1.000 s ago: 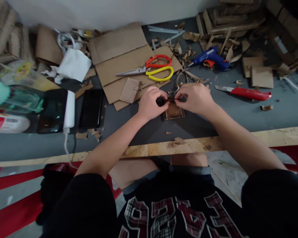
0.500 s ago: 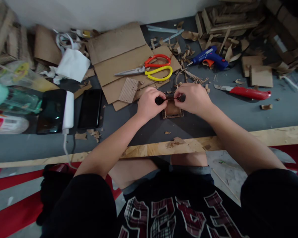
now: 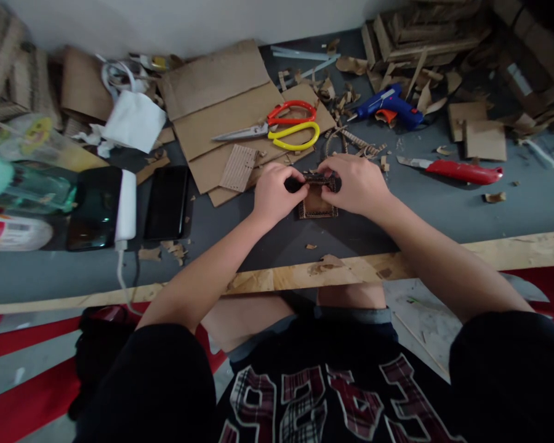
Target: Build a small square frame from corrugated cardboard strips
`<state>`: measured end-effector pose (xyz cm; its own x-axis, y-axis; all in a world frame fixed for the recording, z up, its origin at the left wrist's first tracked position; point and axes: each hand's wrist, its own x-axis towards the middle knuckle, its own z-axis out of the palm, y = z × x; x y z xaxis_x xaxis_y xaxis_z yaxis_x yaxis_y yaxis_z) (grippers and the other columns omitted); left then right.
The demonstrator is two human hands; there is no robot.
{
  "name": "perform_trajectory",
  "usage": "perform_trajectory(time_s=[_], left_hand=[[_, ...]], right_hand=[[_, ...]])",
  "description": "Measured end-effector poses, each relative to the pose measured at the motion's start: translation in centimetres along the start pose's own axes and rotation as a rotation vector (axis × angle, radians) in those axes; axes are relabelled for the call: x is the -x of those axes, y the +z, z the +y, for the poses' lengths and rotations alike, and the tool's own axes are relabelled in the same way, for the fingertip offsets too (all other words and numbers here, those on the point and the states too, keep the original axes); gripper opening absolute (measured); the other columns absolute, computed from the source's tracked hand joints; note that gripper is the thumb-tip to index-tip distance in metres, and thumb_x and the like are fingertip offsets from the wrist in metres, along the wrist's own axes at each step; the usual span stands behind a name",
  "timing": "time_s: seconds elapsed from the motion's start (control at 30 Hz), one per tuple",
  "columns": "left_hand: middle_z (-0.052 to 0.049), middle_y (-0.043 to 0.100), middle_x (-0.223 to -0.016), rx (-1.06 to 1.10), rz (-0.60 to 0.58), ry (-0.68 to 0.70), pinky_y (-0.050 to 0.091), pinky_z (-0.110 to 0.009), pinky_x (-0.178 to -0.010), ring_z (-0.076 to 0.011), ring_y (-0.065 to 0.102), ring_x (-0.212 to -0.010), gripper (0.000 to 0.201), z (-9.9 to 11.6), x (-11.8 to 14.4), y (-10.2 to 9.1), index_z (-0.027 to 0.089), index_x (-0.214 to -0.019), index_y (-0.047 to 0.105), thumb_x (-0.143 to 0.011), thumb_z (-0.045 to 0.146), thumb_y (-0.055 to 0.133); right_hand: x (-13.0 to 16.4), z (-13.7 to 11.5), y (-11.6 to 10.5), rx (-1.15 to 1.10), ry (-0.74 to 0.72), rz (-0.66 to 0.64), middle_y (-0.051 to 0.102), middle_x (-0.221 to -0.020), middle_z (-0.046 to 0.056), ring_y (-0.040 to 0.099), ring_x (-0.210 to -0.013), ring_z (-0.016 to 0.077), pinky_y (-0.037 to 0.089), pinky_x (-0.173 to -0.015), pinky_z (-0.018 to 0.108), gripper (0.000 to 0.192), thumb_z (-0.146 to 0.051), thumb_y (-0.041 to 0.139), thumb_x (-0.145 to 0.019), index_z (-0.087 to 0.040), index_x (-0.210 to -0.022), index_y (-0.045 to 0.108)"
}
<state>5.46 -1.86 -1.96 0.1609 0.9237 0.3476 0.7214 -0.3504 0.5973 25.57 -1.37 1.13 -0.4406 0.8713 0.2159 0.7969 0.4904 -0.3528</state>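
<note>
A small brown cardboard piece [image 3: 317, 206] with corrugated strips along its edges lies on the dark table in front of me. My left hand [image 3: 277, 194] pinches the left end of its dark, raised far edge between thumb and fingers. At the right end, my right hand [image 3: 356, 184] holds the same edge, with the index finger over the top and the thumb on the near side. Part of the edge is hidden behind my fingers. Just beyond lie scissors [image 3: 277, 128] with one red and one yellow handle, resting on flat cardboard sheets [image 3: 226, 101].
A blue glue gun [image 3: 390, 106] and a red-handled utility knife [image 3: 461, 170] lie to the right among cardboard scraps. Two black phones, one here [image 3: 166, 202], a white power bank [image 3: 127, 205] and bottles stand left. The wooden table edge [image 3: 268, 280] runs nearby.
My right hand has shifted its fingers along the far edge, the index finger now reaching over the top. More of the raised dark strip shows between my hands.
</note>
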Motion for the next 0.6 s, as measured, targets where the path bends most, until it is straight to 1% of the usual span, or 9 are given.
perform_trajectory(time_s=[0.17,0.27,0.37,0.43,0.5,0.57,0.6], left_hand=[[-0.003,0.074,-0.085,0.011,-0.002,0.008,0.051,-0.036,-0.086,-0.0212,0.066,-0.093,0.007,0.1,0.03,-0.02,0.019,-0.079,0.072,-0.074,0.022,0.076],[-0.002,0.075,-0.085,0.047,0.031,0.034,0.051,-0.036,-0.089,-0.0202,0.066,-0.093,0.005,0.13,0.04,-0.13,0.019,-0.077,0.071,-0.075,0.019,0.076],[-0.002,0.076,-0.089,0.183,0.099,0.025,0.052,-0.033,-0.089,-0.0179,0.067,-0.093,0.005,0.02,-0.03,-0.14,0.019,-0.081,0.071,-0.078,0.02,0.075],[-0.002,0.077,-0.092,0.325,0.106,-0.008,0.053,-0.031,-0.087,-0.0165,0.069,-0.09,0.011,-0.18,-0.14,-0.03,0.019,-0.087,0.072,-0.08,0.026,0.077],[-0.003,0.078,-0.092,0.428,0.064,-0.039,0.054,-0.03,-0.086,-0.0161,0.071,-0.086,0.019,-0.44,-0.28,0.12,0.019,-0.088,0.073,-0.079,0.034,0.08],[-0.004,0.078,-0.092,0.441,0.035,-0.034,0.055,-0.031,-0.087,-0.0172,0.072,-0.088,0.023,-0.66,-0.41,0.24,0.02,-0.087,0.075,-0.078,0.041,0.081],[-0.004,0.078,-0.093,0.427,0.043,-0.02,0.055,-0.033,-0.09,-0.018,0.072,-0.091,0.024,-0.74,-0.46,0.27,0.021,-0.087,0.076,-0.079,0.043,0.079]], right_hand=[[-0.14,0.28,0.45,0.005,0.016,0.015,0.073,-0.098,0.005,0.067,-0.092,0.0242,0.045,-0.068,0.033,0.028,-0.022,0.058,-0.075,-0.022,-0.101,0.07],[-0.35,0.51,0.55,-0.013,-0.011,0.044,0.073,-0.094,0.006,0.067,-0.092,0.0246,0.046,-0.07,0.033,0.019,-0.022,0.058,-0.075,-0.021,-0.09,0.07],[-0.67,0.65,0.4,-0.138,-0.055,0.092,0.071,-0.082,0.005,0.066,-0.08,0.0212,0.048,-0.075,0.033,0.012,-0.022,0.058,-0.073,-0.02,-0.08,0.068],[-0.83,0.57,0.18,-0.242,-0.037,0.134,0.07,-0.077,0.004,0.065,-0.073,0.0184,0.049,-0.074,0.032,0.012,-0.024,0.057,-0.075,-0.02,-0.08,0.067],[-0.9,0.39,-0.01,-0.307,0.004,0.164,0.071,-0.079,0.004,0.065,-0.073,0.0179,0.049,-0.074,0.031,0.013,-0.027,0.056,-0.078,-0.021,-0.082,0.067],[-0.88,0.18,0.0,-0.34,0.026,0.167,0.073,-0.083,0.004,0.066,-0.078,0.019,0.05,-0.076,0.032,0.014,-0.03,0.056,-0.079,-0.021,-0.083,0.067],[-0.86,0.1,0.11,-0.35,0.025,0.155,0.074,-0.085,0.005,0.067,-0.08,0.0197,0.05,-0.077,0.032,0.015,-0.031,0.057,-0.079,-0.021,-0.082,0.068]])
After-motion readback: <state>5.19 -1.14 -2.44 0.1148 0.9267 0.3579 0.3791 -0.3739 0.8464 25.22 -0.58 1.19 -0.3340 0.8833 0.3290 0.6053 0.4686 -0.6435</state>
